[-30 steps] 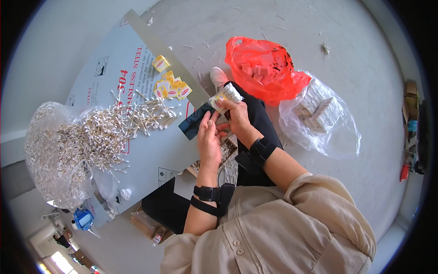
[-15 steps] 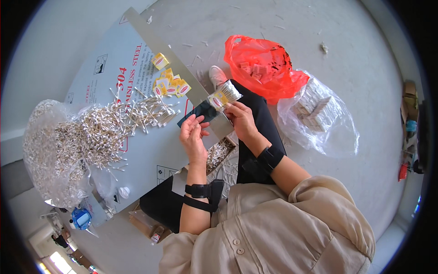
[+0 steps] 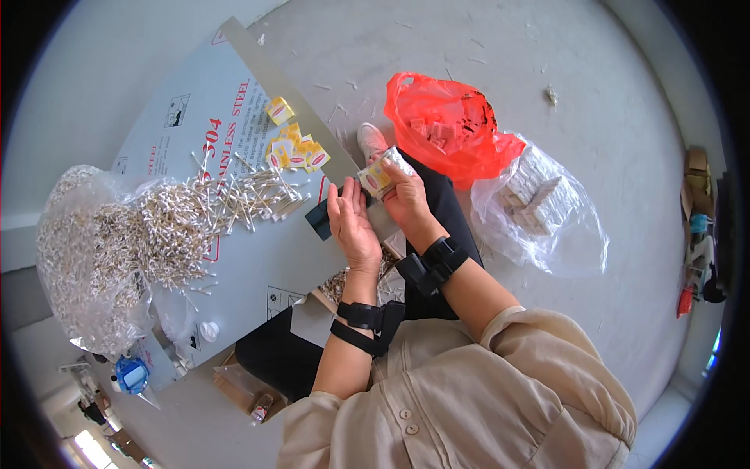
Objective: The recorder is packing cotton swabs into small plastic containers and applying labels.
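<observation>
My right hand (image 3: 408, 205) grips a small pack of cotton swabs (image 3: 373, 180) with a yellow and white label, held beyond the table edge. Beside it is my left hand (image 3: 355, 233), palm up with fingers stretched out and nothing in it; its fingertips come near the pack. A dark flat piece (image 3: 319, 220) at the table edge is partly covered by the left hand. On the table lie yellow label cards (image 3: 297, 148) and a small yellow-and-white pack (image 3: 278, 110). Left of them, loose cotton swabs (image 3: 262, 194) spread from a big heap (image 3: 172, 230).
A clear plastic bag (image 3: 66, 258) surrounds part of the heap on the film-covered metal table (image 3: 250, 250). Right of my legs stand a red plastic bag (image 3: 469, 152) and a clear bag of white bundles (image 3: 539, 199). An open box of swabs (image 3: 336, 288) sits below the table edge.
My left hand has moved right and up toward the pack, its fingers straightening. The right hand has turned the pack, and its fingers now wrap over the swab end.
</observation>
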`<state>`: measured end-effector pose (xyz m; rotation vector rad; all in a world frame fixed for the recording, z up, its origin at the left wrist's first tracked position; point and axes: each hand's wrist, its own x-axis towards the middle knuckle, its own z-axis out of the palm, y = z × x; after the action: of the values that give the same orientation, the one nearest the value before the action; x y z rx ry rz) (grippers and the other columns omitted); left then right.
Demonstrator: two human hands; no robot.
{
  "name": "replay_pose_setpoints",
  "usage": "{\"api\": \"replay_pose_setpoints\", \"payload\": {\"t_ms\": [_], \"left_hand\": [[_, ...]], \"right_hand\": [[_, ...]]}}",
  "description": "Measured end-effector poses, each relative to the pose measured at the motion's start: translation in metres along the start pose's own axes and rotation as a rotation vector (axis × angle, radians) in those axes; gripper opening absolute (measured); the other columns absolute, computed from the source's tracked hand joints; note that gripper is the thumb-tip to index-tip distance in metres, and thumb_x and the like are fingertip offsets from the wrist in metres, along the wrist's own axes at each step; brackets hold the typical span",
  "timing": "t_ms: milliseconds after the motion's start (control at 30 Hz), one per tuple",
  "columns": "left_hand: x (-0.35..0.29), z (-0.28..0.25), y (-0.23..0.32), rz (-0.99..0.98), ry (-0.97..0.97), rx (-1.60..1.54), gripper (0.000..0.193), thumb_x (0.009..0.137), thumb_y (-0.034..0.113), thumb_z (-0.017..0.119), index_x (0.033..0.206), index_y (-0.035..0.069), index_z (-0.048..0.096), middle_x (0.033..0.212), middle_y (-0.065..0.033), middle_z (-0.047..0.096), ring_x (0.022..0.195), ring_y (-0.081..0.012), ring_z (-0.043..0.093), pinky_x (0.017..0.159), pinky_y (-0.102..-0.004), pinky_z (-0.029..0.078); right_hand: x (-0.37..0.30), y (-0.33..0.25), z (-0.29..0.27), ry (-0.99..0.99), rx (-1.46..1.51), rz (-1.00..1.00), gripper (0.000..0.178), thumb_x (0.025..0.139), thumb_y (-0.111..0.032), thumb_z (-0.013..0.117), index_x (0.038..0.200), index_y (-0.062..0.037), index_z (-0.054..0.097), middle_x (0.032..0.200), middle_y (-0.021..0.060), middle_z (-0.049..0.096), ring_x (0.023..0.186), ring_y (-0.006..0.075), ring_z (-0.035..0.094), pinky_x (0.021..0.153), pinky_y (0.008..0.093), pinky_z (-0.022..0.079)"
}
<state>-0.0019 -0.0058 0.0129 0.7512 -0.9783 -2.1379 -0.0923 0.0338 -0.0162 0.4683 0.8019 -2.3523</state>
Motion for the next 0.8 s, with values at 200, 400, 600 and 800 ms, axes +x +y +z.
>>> {"api": "replay_pose_setpoints", "payload": {"t_ms": [200, 400, 600, 800], "left_hand": [[0.003, 0.009, 0.002, -0.091, 0.037, -0.082, 0.065, 0.096, 0.033, 0.045, 0.145, 0.007, 0.011, 0.143, -0.0265, 0.029, 0.133, -0.0353, 0.031, 0.111, -0.0427, 0.020], [0.005, 0.000, 0.001, -0.008, -0.054, 0.054, 0.060, 0.098, 0.027, 0.042, 0.143, 0.001, 0.013, 0.142, -0.0249, 0.031, 0.129, -0.0332, 0.037, 0.107, -0.0423, 0.029], [0.000, -0.018, 0.003, 0.018, -0.016, 0.114, 0.054, 0.095, 0.024, 0.048, 0.137, -0.001, 0.026, 0.138, -0.0225, 0.037, 0.126, -0.0317, 0.041, 0.104, -0.0405, 0.035], [0.001, -0.020, 0.007, -0.014, -0.026, 0.150, 0.047, 0.095, 0.017, 0.048, 0.134, -0.003, 0.031, 0.134, -0.0220, 0.042, 0.123, -0.0296, 0.045, 0.102, -0.0393, 0.037]], "right_hand": [[0.000, 0.001, 0.004, 0.008, -0.019, -0.027, 0.021, 0.082, -0.001, 0.062, 0.103, 0.0024, 0.059, 0.097, 0.0113, 0.065, 0.090, 0.0249, 0.063, 0.083, 0.0389, 0.051], [-0.003, 0.003, 0.012, 0.087, -0.019, -0.030, 0.019, 0.081, 0.001, 0.061, 0.100, 0.0028, 0.060, 0.093, 0.0115, 0.065, 0.087, 0.0253, 0.063, 0.080, 0.0375, 0.052], [0.000, 0.001, 0.014, 0.129, -0.025, -0.041, 0.018, 0.082, 0.003, 0.059, 0.099, 0.0037, 0.058, 0.092, 0.0126, 0.065, 0.087, 0.0269, 0.064, 0.080, 0.0392, 0.052], [0.005, 0.002, 0.011, 0.165, -0.022, -0.071, 0.021, 0.083, 0.004, 0.058, 0.103, 0.0043, 0.056, 0.095, 0.0154, 0.065, 0.089, 0.0282, 0.064, 0.081, 0.0409, 0.051]]}}
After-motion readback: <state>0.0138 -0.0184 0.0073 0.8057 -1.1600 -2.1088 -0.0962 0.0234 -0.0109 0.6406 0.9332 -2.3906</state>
